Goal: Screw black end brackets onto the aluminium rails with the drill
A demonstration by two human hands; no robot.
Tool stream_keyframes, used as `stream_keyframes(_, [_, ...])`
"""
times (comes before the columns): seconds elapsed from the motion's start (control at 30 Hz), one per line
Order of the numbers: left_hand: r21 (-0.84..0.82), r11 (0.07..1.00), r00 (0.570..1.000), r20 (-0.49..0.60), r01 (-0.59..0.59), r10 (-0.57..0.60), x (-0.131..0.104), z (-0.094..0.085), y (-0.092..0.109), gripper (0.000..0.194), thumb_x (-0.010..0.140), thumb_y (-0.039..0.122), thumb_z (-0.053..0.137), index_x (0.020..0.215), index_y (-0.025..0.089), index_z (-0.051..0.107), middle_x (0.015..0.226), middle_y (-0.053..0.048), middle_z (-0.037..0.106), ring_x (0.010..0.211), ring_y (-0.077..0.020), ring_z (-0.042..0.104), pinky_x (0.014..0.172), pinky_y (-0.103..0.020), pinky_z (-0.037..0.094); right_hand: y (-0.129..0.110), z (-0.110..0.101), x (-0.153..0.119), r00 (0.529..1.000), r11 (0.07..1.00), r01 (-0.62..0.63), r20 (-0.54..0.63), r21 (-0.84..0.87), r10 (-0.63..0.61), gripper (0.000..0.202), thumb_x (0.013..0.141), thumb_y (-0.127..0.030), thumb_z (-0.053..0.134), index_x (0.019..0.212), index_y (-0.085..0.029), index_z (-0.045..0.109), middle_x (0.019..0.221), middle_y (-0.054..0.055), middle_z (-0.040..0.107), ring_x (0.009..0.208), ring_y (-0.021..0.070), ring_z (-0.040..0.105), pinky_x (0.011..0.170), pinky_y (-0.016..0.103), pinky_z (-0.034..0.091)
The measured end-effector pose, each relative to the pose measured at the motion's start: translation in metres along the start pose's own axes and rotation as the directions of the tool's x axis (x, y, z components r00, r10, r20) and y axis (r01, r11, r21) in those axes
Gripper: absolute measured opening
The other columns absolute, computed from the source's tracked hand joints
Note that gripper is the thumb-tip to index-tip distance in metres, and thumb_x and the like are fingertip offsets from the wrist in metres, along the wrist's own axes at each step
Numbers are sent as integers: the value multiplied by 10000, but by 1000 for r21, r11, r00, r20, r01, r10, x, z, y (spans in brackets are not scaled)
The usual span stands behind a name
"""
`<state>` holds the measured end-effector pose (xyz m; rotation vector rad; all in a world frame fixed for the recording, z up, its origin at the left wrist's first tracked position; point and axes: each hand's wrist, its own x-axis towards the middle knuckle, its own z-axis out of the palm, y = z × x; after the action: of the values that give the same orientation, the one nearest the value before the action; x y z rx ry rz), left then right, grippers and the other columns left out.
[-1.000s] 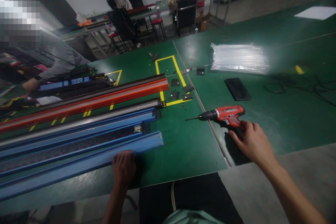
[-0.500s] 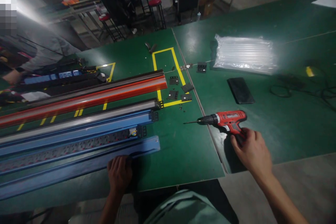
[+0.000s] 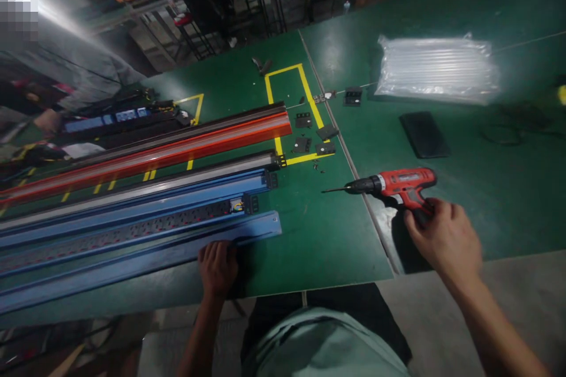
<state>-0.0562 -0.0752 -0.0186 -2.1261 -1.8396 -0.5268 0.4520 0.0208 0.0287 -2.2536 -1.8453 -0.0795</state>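
My right hand (image 3: pixel 448 241) is closed around the handle of a red and black cordless drill (image 3: pixel 407 179), which lies on its side on the green table. Its long bit points left. My left hand (image 3: pixel 219 268) has its fingers curled over the near edge of a long blue metal channel (image 3: pixel 260 227). Just beyond lies a blue power strip (image 3: pixel 194 218) with a row of sockets, yellow wires showing at its right end beside a black end cap (image 3: pixel 253 204). Another blue channel (image 3: pixel 212 190) lies behind it.
Orange (image 3: pixel 230 134) and grey rails lie farther back. Black end caps (image 3: pixel 303 144) and small screws are scattered around a yellow taped rectangle. A black flat object (image 3: pixel 424 134) and a clear-wrapped bundle (image 3: pixel 435 70) lie at right. A co-worker's hand (image 3: pixel 46 122) is at far left.
The view has shifted, so the table things appear further right and higher. Both hands keep their places on the drill and the blue channel.
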Motion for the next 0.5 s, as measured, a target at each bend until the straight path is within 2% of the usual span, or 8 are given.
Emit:
stream_keyframes(0.23, [5,998,995,-76,-67,67,4,2,1,56,987,187,537,944,206,568,804,-59,656,797,-240,609,795,-382,419,-1,1,-1,994,994,-91,-56,60,95,666,909,-678,486,1227,-114,646,1050,206,646,944,373,620,770,474,512])
stream_keyframes(0.37, [17,993,975,-186,-118,119,3,7,1,32,986,201,559,1013,207,577,849,-65,681,839,-237,643,839,-393,457,11,1,2,996,986,2,-91,166,14,712,930,-697,446,1232,-84,645,1086,214,644,999,363,623,867,485,516])
stream_keyframes(0.43, [9,990,959,-246,-142,140,2,11,0,109,960,173,601,1057,215,577,875,-59,696,851,-234,658,855,-393,470,17,-1,5,992,982,38,-124,187,-14,700,943,-686,434,1245,-87,635,1122,216,639,1044,363,617,898,490,513])
stream_keyframes(0.5, [2,990,956,-262,-138,134,0,16,-1,122,953,171,608,1062,218,587,860,-53,698,826,-233,664,848,-398,473,20,-6,10,988,981,67,-150,183,-39,678,958,-665,425,1247,-87,632,1134,217,638,1052,362,617,906,495,512])
